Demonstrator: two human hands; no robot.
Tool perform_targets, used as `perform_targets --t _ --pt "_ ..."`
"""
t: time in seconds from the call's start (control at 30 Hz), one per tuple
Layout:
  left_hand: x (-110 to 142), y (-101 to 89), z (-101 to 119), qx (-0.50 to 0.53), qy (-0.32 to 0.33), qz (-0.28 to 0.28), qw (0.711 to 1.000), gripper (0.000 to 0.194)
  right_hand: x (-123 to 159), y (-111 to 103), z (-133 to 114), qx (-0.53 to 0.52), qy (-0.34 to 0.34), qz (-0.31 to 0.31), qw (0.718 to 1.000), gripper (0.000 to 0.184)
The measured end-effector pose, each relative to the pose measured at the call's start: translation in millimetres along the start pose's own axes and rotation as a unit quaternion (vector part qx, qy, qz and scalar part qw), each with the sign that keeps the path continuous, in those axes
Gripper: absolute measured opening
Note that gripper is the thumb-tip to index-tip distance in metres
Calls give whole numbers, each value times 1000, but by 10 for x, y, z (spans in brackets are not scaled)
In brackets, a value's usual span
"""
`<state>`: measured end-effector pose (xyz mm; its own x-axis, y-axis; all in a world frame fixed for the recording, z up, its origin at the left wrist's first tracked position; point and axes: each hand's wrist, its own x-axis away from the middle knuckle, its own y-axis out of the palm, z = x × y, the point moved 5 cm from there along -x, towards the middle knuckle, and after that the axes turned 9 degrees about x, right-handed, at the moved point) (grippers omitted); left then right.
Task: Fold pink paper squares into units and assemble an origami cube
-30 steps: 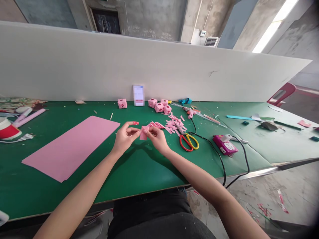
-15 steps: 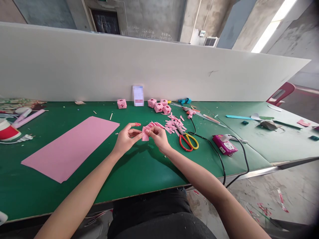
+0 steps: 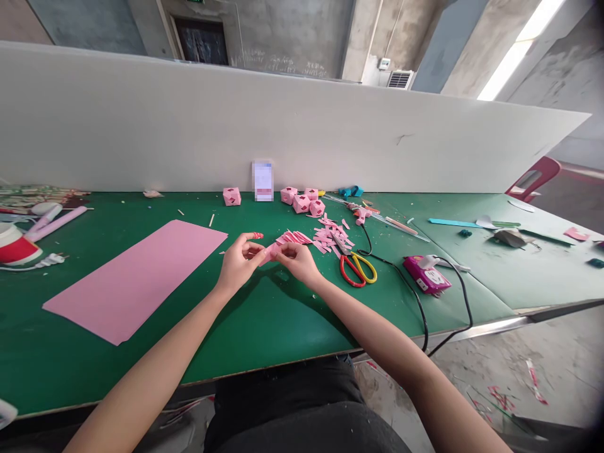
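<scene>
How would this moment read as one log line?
left hand: pinching pink paper piece | right hand: pinching same piece | scissors: lying on green table

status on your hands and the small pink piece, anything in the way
Left hand and right hand pinching pink paper piece. Scissors to the right, untouched. Nothing seen blocking.

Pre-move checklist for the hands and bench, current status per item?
1. Pink paper piece held at both ends: ok, left hand and right hand each pinch it.
2. Its creases readable: cannot tell, the hands cover much of it.
3. Scissors away from the hands: ok, lying right of the right hand, not touching it.
4. Scissor blades free of paper scraps: not ok, they lie among them.
5. Large pink sheets apart from the left forearm: ok.
6. Glue gun cool: cannot tell.
</scene>
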<state>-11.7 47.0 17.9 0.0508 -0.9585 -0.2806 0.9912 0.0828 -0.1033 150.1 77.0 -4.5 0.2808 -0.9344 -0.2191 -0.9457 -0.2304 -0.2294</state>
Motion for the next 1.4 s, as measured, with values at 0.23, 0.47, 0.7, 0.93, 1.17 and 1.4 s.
perform_targets --t 0.23,0.47,0.7,0.93,1.17,1.4 --pt "-4 35 -35 -128 46 -60 989 45 28 -50 -96 153 -53 20 987 24" --pt "16 86 -8 -196 92 -89 972 41 35 -43 -89 288 -83 4 954 6" --pt "23 92 5 -203 86 -97 970 38 37 -19 -135 357 -125 -18 926 6" --pt "3 82 -17 -198 79 -101 972 40 34 -11 -129 356 -131 -22 925 2" --pt "11 70 2 -237 81 -84 964 40 -74 -240 -57 333 -97 65 936 5" --pt "16 92 -64 -267 109 -96 953 39 -102 -421 -3 275 -93 87 953 12"
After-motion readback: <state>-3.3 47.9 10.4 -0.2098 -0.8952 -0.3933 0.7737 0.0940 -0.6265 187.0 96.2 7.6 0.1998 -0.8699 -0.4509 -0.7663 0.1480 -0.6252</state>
